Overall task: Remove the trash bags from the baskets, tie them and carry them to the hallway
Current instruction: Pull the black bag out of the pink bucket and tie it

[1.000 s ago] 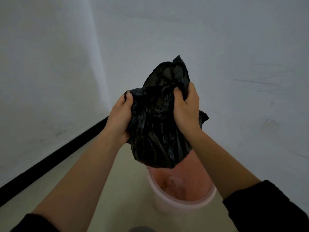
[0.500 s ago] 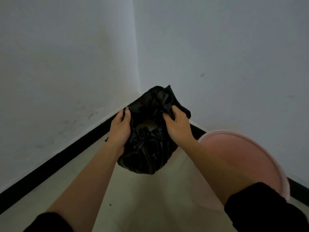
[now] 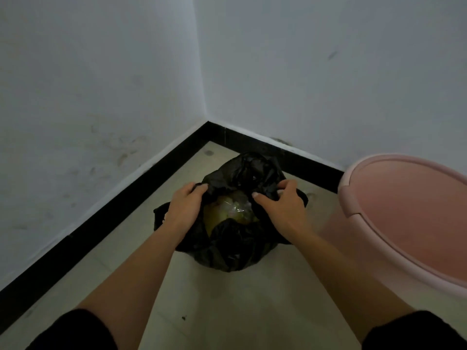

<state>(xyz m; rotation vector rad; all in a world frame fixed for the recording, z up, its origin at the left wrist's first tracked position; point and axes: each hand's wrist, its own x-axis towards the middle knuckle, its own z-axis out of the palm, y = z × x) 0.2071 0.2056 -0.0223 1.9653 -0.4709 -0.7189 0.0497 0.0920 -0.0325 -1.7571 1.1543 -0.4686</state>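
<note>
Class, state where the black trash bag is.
In the head view, the black trash bag sits on the floor, left of the pink basket, gripped by left hand and right hand.

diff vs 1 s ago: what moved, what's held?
The black trash bag came down from above the pink basket to the floor in the corner, left of the basket. Its mouth now gapes, showing yellowish trash. Unchanged: left hand and right hand still grip the bag's rim.
</note>
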